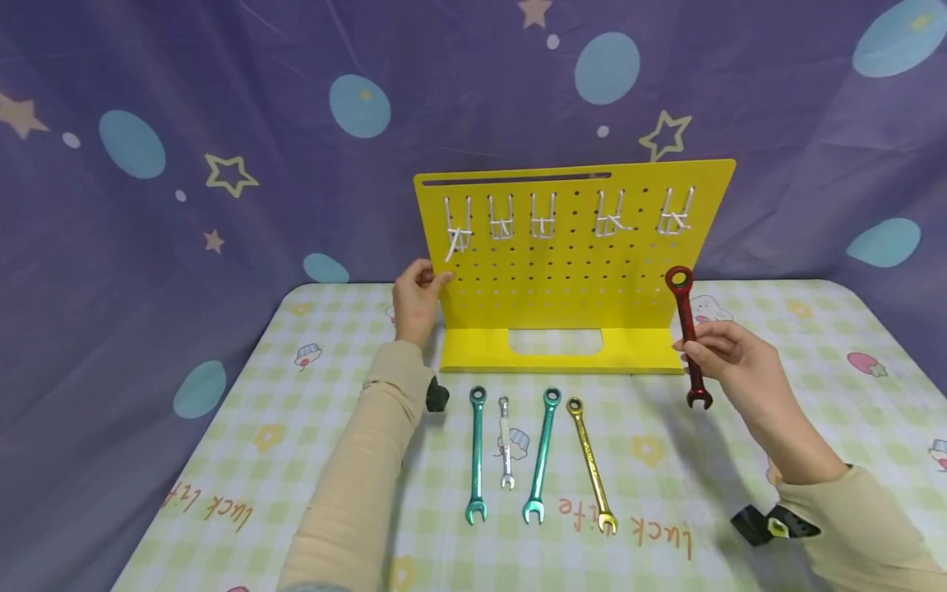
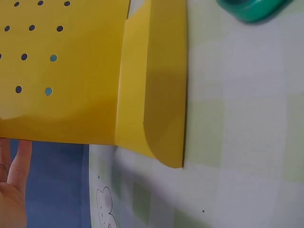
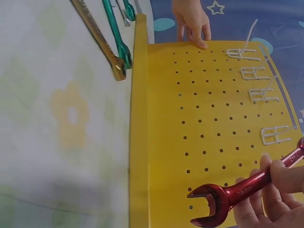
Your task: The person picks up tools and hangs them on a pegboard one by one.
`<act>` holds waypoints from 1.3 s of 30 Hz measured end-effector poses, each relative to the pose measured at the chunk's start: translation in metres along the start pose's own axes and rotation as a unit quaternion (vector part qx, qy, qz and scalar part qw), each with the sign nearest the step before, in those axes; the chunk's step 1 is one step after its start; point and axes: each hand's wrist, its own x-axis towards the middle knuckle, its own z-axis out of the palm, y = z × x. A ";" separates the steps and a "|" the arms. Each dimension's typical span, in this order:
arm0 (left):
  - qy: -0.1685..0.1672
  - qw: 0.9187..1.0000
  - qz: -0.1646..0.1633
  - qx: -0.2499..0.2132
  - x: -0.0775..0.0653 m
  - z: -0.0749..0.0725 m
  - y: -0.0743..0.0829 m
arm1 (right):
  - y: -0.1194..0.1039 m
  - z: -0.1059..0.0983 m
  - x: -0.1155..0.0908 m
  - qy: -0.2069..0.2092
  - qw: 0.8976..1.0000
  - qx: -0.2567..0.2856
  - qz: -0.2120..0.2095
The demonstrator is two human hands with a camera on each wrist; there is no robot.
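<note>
A red combination wrench (image 1: 687, 329) is held upright by my right hand (image 1: 740, 362), its ring end up and open jaw down, in front of the right edge of a yellow pegboard (image 1: 555, 288). The right wrist view shows the thumb and fingers around the shank of the red wrench (image 3: 247, 187). At the board's left edge my left hand (image 1: 417, 304) pinches the sheet, thumb on the front and fingers behind. Several white wire hooks (image 1: 542, 218) hang in a row along the board's upper part.
On the checked tablecloth (image 1: 333, 477) before the board lie two green wrenches (image 1: 477, 452) (image 1: 543, 452), a small silver wrench (image 1: 506, 444) and a gold wrench (image 1: 592, 464). A purple patterned curtain (image 1: 473, 99) hangs behind the table.
</note>
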 end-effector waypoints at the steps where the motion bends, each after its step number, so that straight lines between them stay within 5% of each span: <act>1: 0.001 1.000 -0.001 0.001 0.000 0.000 0.000 | -0.001 0.000 0.002 0.002 1.000 0.008 0.003; 21: 0.008 1.000 -0.007 -0.010 0.000 0.000 0.004 | -0.021 -0.006 0.032 0.022 0.995 0.099 0.014; 39: 0.007 1.000 -0.012 -0.012 -0.001 0.002 0.005 | -0.024 -0.003 0.056 0.042 0.998 0.015 0.050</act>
